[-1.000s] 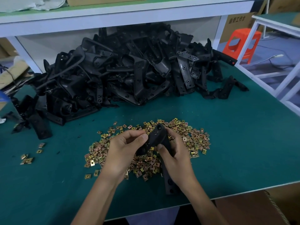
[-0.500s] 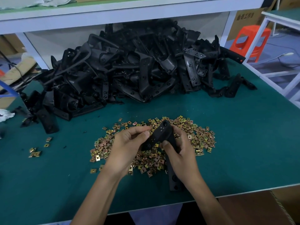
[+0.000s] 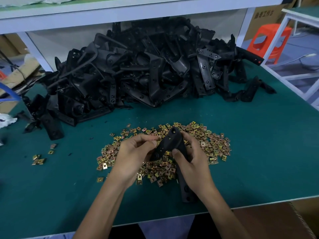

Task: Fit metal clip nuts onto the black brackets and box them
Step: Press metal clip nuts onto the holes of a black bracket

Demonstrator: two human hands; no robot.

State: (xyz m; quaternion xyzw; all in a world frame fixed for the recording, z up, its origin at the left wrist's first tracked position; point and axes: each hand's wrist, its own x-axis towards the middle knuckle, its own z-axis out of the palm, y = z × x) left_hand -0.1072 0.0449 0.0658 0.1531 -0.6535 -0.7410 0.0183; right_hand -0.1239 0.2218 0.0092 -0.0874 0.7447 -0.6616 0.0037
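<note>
I hold one black bracket above a spread of brass-coloured clip nuts on the green table. My right hand grips the bracket's long arm, thumb on its front face. My left hand pinches at the bracket's left edge with curled fingers; whether a clip nut sits between its fingertips is hidden. The bracket's lower end reaches down to the table near the front edge. A large heap of black brackets fills the back of the table.
A few stray clip nuts lie at the left. A brown cardboard box stands below the table's front right edge. A white shelf frame runs over the heap. An orange stool stands at the far right.
Both hands stay on the bracket over the clip nuts, with the left fingers shifting slightly at its edge. The view has drifted a little to the left.
</note>
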